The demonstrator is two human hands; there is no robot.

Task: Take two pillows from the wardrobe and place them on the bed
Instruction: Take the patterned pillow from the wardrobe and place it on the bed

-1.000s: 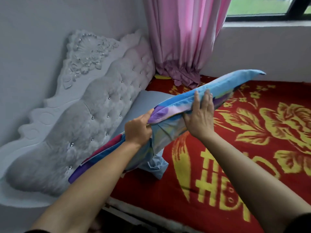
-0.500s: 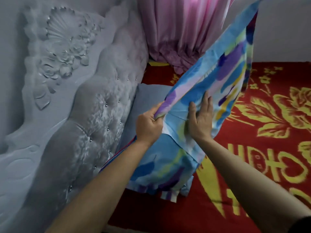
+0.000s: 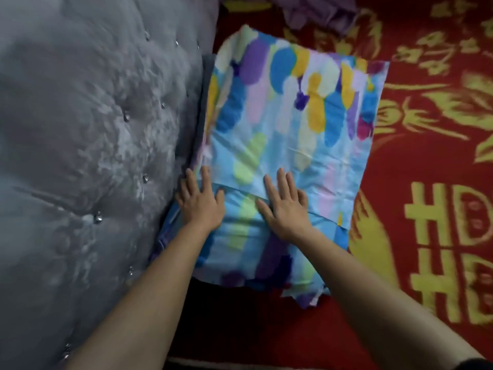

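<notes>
A pillow (image 3: 288,110) in a blue case with purple, yellow and pink blotches lies flat on the bed (image 3: 416,236), close to the padded headboard. Both of my hands rest palm down on its near half with fingers spread. My left hand (image 3: 198,200) presses the pillow's left edge beside the headboard. My right hand (image 3: 284,205) lies flat near the middle, over a fold in the case. A strip of grey-blue fabric (image 3: 206,84) shows along the pillow's left side, under it; I cannot tell whether it is a second pillow.
The grey tufted headboard (image 3: 93,156) with shiny buttons fills the left side. A red bedspread with yellow flowers and characters covers the bed to the right. A pink curtain's hem (image 3: 314,12) lies at the top. The bed's near edge runs along the bottom.
The pillow, held up and tilted in both hands before, now lies flat on the bed. Both hands have let go of its edge and spread flat on top. The camera has tipped downward.
</notes>
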